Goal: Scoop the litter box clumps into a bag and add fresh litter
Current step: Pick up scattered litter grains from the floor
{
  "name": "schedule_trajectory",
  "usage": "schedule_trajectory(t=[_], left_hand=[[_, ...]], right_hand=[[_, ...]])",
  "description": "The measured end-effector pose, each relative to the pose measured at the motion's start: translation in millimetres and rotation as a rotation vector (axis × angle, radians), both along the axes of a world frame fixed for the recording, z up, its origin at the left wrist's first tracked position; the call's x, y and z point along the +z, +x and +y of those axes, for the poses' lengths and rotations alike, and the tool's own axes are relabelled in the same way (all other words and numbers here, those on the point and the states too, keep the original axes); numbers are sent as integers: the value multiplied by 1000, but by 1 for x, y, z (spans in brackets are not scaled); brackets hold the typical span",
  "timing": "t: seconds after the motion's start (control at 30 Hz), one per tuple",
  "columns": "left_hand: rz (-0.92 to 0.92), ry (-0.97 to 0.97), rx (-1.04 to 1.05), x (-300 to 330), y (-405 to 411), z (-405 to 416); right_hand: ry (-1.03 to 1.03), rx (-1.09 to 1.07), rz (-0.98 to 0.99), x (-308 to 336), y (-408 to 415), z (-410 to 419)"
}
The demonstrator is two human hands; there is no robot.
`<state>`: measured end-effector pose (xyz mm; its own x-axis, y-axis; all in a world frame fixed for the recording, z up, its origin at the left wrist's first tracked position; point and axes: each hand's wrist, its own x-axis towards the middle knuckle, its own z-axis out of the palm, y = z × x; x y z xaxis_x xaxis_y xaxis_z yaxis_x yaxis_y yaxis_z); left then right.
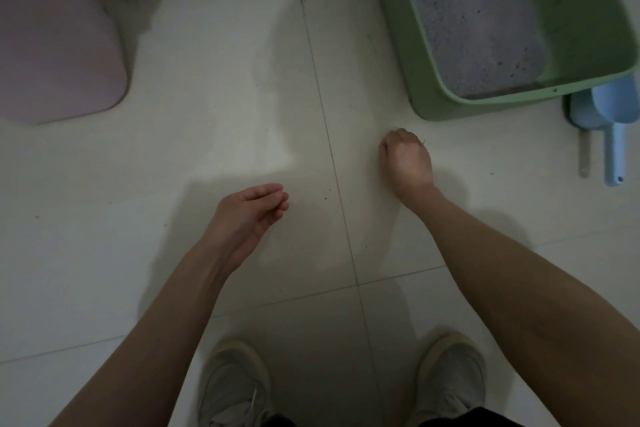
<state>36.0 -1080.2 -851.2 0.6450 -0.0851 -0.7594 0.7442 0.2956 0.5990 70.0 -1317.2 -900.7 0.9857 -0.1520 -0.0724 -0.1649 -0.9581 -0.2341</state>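
Two grey shoes (234, 388) at bottom edge, below both hands, standing on pale tiled floor (207, 114). Left hand (247, 215) hovers palm-up over floor, fingers loosely cupped together, nothing in it. Right hand (407, 159) further out, curled into a fist close to floor, back of hand up; something thin may poke out by the knuckles, can't tell if it pinches anything. Green litter box (429, 90) just beyond right hand, near but apart, grey litter (478, 28) inside. Blue scoop (614, 121) on floor to the right of right hand, beside box's near corner, handle pointing toward the person; a thin pale stick-like item (584, 156) lies next to it. Pink bin (52, 38) well beyond and left of left hand. A few dark specks (325, 198) on floor between hands.
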Motion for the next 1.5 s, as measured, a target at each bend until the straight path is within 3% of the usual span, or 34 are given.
schedule_trajectory(t=[0.1, 0.23, 0.3, 0.57, 0.93, 1.2, 1.3, 1.4, 1.43, 1.5], left_hand=[[4, -9, -9, 0, 2, -4], [33, -2, -3, 1, 5, -10], [22, 35, -22, 1, 9, -11], [-59, 237, -188, -6, 37, -40], [-494, 880, -749, -27, 86, -107], [-536, 946, -755, -37, 99, -135], [-537, 981, -726, -41, 99, -132], [-543, 984, -688, -44, 99, -125], [-553, 981, -692, -46, 99, -123], [-583, 978, -713, -48, 100, -122]], right_hand=[[86, -27, -21, -4, 0, -4], [443, -489, -57, 2, -6, -12], [505, -561, -31, 4, -7, -14], [456, -363, 66, 1, -5, -15], [236, -89, 232, 0, 4, -26], [-81, 185, 78, -10, -6, -33], [-97, 234, 30, -8, -3, -34], [182, 68, 180, -3, 0, -32], [386, -90, 215, 2, -1, -32], [1009, -422, 229, 14, -4, -35]])
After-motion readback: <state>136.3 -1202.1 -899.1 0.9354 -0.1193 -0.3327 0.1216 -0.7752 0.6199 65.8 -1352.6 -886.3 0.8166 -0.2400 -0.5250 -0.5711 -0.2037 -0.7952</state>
